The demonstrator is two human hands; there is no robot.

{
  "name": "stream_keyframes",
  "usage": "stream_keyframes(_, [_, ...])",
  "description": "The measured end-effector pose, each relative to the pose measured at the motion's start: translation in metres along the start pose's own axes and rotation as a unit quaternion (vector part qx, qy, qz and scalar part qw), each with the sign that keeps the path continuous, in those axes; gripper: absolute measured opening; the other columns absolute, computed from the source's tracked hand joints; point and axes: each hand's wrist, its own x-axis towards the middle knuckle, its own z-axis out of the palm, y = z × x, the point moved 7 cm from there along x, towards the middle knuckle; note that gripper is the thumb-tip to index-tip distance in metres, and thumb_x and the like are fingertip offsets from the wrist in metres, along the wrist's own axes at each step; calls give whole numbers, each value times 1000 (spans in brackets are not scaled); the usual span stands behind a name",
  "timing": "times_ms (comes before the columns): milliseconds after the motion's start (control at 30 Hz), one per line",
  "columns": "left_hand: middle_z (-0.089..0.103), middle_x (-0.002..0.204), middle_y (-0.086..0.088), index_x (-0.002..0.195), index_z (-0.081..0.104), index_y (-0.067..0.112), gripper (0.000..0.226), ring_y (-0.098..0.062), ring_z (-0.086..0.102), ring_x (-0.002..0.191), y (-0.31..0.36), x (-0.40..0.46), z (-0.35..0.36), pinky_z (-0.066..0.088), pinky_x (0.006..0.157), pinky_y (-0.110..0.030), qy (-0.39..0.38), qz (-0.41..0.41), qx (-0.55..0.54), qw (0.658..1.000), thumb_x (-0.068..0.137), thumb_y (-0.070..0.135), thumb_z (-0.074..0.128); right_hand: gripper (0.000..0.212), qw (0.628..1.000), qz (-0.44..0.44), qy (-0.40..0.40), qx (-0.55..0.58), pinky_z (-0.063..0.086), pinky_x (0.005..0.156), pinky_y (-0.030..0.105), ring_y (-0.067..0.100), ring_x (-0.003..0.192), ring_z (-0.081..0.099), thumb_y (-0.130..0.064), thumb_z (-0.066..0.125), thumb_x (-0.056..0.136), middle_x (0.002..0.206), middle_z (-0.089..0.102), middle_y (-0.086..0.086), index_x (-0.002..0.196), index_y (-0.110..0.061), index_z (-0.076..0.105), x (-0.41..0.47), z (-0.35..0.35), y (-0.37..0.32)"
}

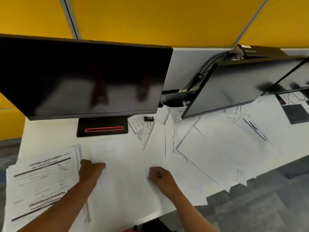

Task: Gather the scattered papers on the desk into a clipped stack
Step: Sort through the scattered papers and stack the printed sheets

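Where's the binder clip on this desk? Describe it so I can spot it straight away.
Start at the big dark monitor on the left and drop to its black stand with the red-outlined slot. Just right of that stand, below the screen's lower right corner, the binder clip sits on the papers. It is the only small black object with wire handles among white sheets, and neither hand touches it.

Two bare forearms are showing, sleeveless to the frame's edge, ending in the left hand (91, 169) and right hand (161, 177), wearing no rings.
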Motion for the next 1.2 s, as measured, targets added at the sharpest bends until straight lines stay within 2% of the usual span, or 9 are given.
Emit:
stream_keyframes(133, [67,99,-17,109,64,-3,40,-28,59,73,6,-16,-2,41,56,-27,-6,6,-19,1000,74,10,80,36,987,-48,132,-78,51,86,24,12,100,64,-25,73,89,115,65,-8,123,-27,63,19,-85,-3])
stream_keyframes(233, [67,103,-16,112,63,2,28,-28,59,79,17,-31,-1,44,65,-31,-12,47,-7,999,87,9,71,51,950,-46,261,-164,51,95,40,28,115,59,-25,73,87,129,59,6,135,-17,57,37,-176,3])
stream_keyframes(433, [73,101,-9,107,67,22,23,-31,68,89,63,-86,-21,52,79,-38,-30,149,-99,983,90,6,68,73,894,24,262,-363,37,111,51,38,141,38,-39,66,88,161,28,15,150,-15,35,85,-269,19])
stream_keyframes(667, [77,101,-5,119,67,22,41,-30,74,78,116,-141,-64,61,69,-44,-105,176,-237,950,91,-1,48,71,883,8,195,-427,44,98,42,35,123,54,-46,56,94,137,53,14,150,-12,31,111,-296,16])
stream_keyframes(800, [76,101,-5,121,64,19,42,-25,74,79,134,-144,-40,61,68,-39,-137,200,-281,929,93,-1,41,39,831,-55,203,-514,45,73,37,34,94,64,-32,45,93,104,63,14,115,-5,62,110,-282,5])
stream_keyframes(867, [76,98,-10,121,63,13,36,-24,74,74,126,-129,-10,61,64,-34,-129,181,-277,935,92,-3,47,33,841,-68,190,-502,44,67,38,38,86,64,-28,51,84,96,65,17,96,-3,68,110,-276,11])
stream_keyframes(967, [73,111,-14,122,66,12,34,-31,72,91,97,-102,38,58,82,-41,-103,144,-258,950,90,1,62,38,897,-62,208,-385,48,92,44,36,119,54,-41,70,85,137,53,10,112,-14,68,104,-275,12])
stream_keyframes(1067, [74,109,-8,123,66,17,34,-31,70,100,75,-90,78,55,86,-40,-98,121,-218,964,90,9,69,35,960,-47,165,-221,45,88,30,21,112,58,-38,73,86,131,58,-1,116,-22,66,101,-272,10])
stream_keyframes(1200, [70,115,-11,124,62,15,34,-27,67,99,53,-78,92,51,90,-38,-55,100,-198,973,91,13,70,61,924,-55,239,-295,44,101,44,33,125,53,-47,74,83,146,49,7,135,-20,56,98,-299,6])
